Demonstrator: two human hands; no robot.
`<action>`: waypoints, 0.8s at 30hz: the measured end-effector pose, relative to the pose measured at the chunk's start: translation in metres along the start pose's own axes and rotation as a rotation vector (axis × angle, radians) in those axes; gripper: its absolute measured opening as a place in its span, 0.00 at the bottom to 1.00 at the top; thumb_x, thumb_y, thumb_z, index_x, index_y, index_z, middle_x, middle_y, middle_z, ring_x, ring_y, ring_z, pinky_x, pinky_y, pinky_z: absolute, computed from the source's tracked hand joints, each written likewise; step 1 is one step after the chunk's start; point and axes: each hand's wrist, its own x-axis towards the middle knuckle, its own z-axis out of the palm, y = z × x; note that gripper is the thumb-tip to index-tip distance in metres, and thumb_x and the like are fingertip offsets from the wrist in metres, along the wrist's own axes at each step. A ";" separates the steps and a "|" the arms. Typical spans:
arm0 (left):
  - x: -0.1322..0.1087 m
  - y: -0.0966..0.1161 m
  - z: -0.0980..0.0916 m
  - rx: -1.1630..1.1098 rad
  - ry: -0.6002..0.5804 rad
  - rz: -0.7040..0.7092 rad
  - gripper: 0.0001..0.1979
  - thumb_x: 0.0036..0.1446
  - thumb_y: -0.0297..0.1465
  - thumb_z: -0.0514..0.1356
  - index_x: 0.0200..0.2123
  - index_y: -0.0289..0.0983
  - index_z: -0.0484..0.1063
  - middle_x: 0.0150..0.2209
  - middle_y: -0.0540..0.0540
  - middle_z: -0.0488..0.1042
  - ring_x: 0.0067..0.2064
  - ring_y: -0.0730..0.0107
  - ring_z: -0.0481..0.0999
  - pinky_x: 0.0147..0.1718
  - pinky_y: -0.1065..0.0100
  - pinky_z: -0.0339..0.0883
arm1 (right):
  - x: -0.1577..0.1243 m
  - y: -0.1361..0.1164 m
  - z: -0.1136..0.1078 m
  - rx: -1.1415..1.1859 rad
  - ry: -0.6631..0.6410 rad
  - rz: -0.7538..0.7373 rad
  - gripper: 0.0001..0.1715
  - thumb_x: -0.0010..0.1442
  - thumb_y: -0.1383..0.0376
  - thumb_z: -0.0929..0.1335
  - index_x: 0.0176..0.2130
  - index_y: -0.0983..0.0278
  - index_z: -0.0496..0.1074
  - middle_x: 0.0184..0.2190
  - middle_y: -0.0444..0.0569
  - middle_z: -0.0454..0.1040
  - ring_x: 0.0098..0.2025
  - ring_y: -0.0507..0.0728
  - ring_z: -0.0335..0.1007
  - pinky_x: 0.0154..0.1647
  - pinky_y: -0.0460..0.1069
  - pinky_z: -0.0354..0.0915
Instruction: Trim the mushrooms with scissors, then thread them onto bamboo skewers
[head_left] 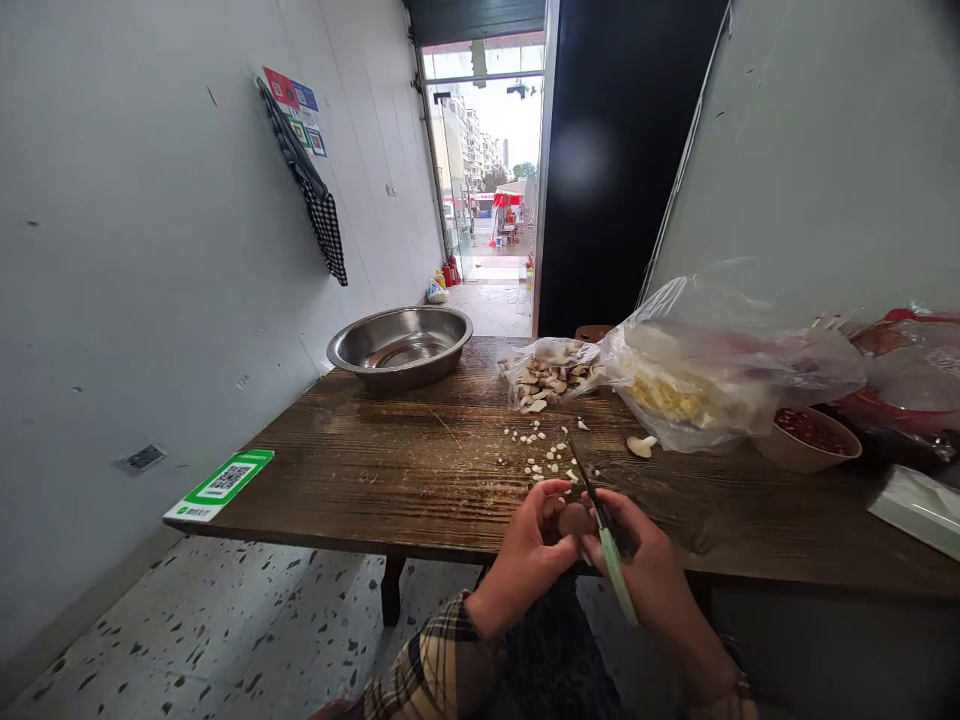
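Note:
A greyish-brown mushroom [575, 520] is held between my two hands over the table's near edge. My left hand [534, 545] closes around its left side, with thumb and fingers bent. From the right, the fingers of my right hand [637, 548] meet it, and that hand also grips a knife [616, 575] with a pale green handle. The knife's dark, narrow blade points away and up-left. Small white stem pieces [553, 456] lie scattered just beyond my hands. Farther back, a clear plastic bag [555, 352] lies open with several mushrooms in it. One loose mushroom [641, 446] rests to the right.
A wide steel basin [400, 375] stands at the table's [360, 470] far left. On the right are a large plastic bag [690, 385] with yellowish contents, a bowl [806, 450] of dark red pieces and a white box [919, 510]. A green QR card [221, 485] lies at the left corner.

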 end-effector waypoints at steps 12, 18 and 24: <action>0.005 -0.012 0.001 0.098 0.023 -0.008 0.22 0.47 0.23 0.60 0.48 0.35 0.63 0.29 0.52 0.67 0.32 0.74 0.68 0.32 0.73 0.61 | -0.006 -0.003 0.001 -0.264 0.056 -0.224 0.24 0.52 0.71 0.65 0.50 0.59 0.69 0.47 0.49 0.77 0.46 0.58 0.75 0.48 0.52 0.71; 0.005 -0.009 0.002 0.166 0.054 0.008 0.20 0.46 0.23 0.61 0.45 0.35 0.64 0.31 0.50 0.70 0.34 0.73 0.70 0.35 0.72 0.63 | -0.006 -0.007 0.000 -0.332 0.047 -0.337 0.26 0.52 0.73 0.64 0.50 0.59 0.68 0.46 0.49 0.77 0.46 0.56 0.74 0.48 0.51 0.70; 0.007 -0.005 0.005 0.086 0.025 -0.021 0.20 0.45 0.22 0.60 0.44 0.36 0.64 0.30 0.52 0.68 0.32 0.75 0.68 0.32 0.73 0.62 | -0.004 -0.010 0.000 -0.341 0.051 -0.313 0.25 0.52 0.71 0.65 0.50 0.59 0.68 0.46 0.49 0.76 0.46 0.57 0.74 0.48 0.51 0.69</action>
